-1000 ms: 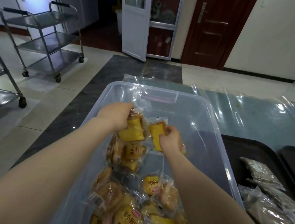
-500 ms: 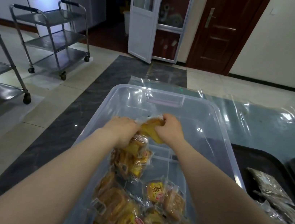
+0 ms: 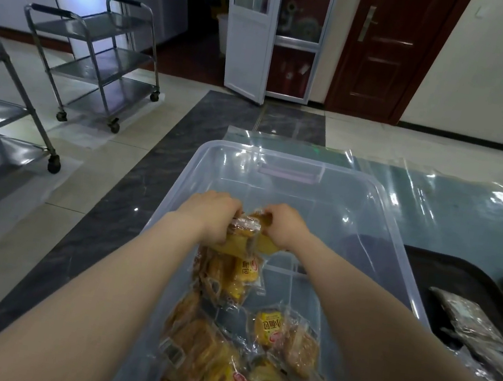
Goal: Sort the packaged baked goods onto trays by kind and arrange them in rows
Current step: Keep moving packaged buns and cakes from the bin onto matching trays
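Gathering yellow packs [image 3: 236,253] over the bin [image 3: 380,208], the left hand [image 3: 213,214] and right hand [image 3: 284,225] both grip one hanging bunch between them. Best keep both grips firm and lift clear before swinging right to the tray [image 3: 445,275]; more packs lie below.

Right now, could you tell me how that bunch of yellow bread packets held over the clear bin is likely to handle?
The bread packets probably hang floppy: they dangle below the left hand and right hand. They seem light, since the grip takes only their tops. The glossy wrappers may slip, so some could drop into the clear bin.
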`<state>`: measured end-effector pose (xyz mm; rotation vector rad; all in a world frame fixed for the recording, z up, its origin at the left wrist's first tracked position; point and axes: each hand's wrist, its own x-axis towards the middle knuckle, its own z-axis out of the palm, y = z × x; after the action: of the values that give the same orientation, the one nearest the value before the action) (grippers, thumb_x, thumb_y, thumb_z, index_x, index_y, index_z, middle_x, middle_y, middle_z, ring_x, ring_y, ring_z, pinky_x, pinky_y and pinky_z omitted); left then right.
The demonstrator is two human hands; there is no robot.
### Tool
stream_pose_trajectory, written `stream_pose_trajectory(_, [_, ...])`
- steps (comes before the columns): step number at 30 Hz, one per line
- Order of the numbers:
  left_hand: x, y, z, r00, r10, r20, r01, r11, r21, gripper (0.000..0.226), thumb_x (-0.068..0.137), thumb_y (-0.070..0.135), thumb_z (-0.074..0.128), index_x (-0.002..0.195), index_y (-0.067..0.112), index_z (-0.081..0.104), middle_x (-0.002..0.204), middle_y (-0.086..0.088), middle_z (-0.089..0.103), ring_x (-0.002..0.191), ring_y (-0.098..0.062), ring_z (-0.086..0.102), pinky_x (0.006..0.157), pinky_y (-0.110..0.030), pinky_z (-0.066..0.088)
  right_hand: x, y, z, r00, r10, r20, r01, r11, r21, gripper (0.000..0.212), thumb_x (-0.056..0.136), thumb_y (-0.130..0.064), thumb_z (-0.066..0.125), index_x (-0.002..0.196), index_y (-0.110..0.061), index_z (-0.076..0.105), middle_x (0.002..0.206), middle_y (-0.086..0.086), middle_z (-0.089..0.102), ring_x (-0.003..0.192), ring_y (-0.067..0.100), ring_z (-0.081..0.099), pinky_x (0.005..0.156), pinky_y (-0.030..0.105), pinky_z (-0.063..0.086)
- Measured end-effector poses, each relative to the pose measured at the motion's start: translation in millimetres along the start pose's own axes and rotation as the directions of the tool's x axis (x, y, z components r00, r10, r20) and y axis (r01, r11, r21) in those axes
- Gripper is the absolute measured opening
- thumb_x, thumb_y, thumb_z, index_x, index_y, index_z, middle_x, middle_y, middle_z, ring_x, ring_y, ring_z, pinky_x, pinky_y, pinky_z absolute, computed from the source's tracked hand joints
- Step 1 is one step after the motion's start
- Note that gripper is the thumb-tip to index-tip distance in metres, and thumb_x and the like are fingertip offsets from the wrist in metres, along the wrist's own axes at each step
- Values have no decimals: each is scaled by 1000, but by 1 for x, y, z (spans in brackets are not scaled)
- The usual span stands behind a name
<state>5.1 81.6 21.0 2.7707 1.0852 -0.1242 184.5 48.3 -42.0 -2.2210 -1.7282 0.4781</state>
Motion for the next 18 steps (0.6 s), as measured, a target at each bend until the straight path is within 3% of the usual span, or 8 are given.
stream_pose_trajectory(3, [0, 4, 0, 996, -19, -91, 14, 999, -52, 42, 74, 18, 72, 112, 23, 55, 120, -1, 46, 98, -16, 41, 78, -28, 41, -7, 5, -24, 1000, 1, -11, -1, 999, 34, 16, 81, -15, 69, 95, -14, 64, 91, 3, 61, 85, 24, 57, 67, 28, 40])
stream_pose_trajectory(5, [-2, 7, -2, 989, -40, -143, 27, 995, -92, 42, 72, 22, 75, 109, 24, 56, 140, -5, 32, 120, -24, 35, 92, -36, 41, -14, 4, -42, 999, 2, -39, 3, 992, 128, 20, 79, -17, 73, 93, -16, 58, 90, 0, 57, 82, 21, 53, 66, 27, 40])
stream_pose_trajectory(7, [-3, 10, -4, 987, -21, -162, 1, 993, -122, 46, 69, 29, 78, 108, 25, 55, 153, -5, 18, 138, -31, 18, 106, -46, 29, -24, -1, -58, 997, -21, -80, 40, 970, 242, 24, 78, -16, 74, 83, -19, 51, 82, -4, 54, 76, 16, 51, 61, 25, 39])
stream_pose_trajectory(8, [-3, 13, -5, 984, 0, -179, -25, 990, -140, 50, 67, 33, 80, 107, 26, 52, 151, -6, 23, 138, -31, 20, 107, -46, 27, -28, -5, -63, 995, -38, -92, 64, 952, 301, 26, 78, -14, 74, 79, -21, 49, 81, -4, 55, 75, 15, 52, 61, 24, 41])
stream_pose_trajectory(10, [-4, 17, -6, 971, 5, -239, -59, 974, -218, 55, 64, 35, 83, 97, 31, 40, 120, 6, 47, 115, -23, 48, 89, -32, 41, -37, -11, -68, 993, -61, -101, 96, 914, 393, 22, 78, -9, 72, 84, -20, 53, 90, 2, 62, 83, 19, 59, 70, 29, 49])
stream_pose_trajectory(13, [-5, 21, -7, 957, -85, -277, -23, 931, -364, 63, 64, 29, 85, 91, 34, 28, 84, 13, 49, 73, -6, 54, 53, -18, 35, -46, -14, -71, 992, -57, -112, 103, 883, 458, 26, 78, -3, 67, 94, -18, 54, 98, 4, 61, 88, 22, 59, 70, 30, 48])
stream_pose_trajectory(16, [-9, 25, -8, 954, -81, -289, -58, 896, -440, 94, 60, 25, 87, 122, 42, 19, 88, 17, 46, 73, -6, 57, 54, -19, 41, -52, -17, -76, 993, -74, -89, 110, 845, 524, 26, 78, 2, 66, 95, -16, 56, 99, 6, 61, 91, 22, 59, 74, 33, 51])
stream_pose_trajectory(18, [-11, 27, -10, 965, -57, -254, -48, 921, -386, 105, 56, 31, 88, 136, 39, 19, 103, 11, 43, 87, -14, 57, 69, -27, 48, -55, -22, -79, 994, -101, -32, 100, 796, 596, 27, 79, 6, 61, 93, -16, 57, 95, 6, 60, 87, 19, 58, 73, 33, 52])
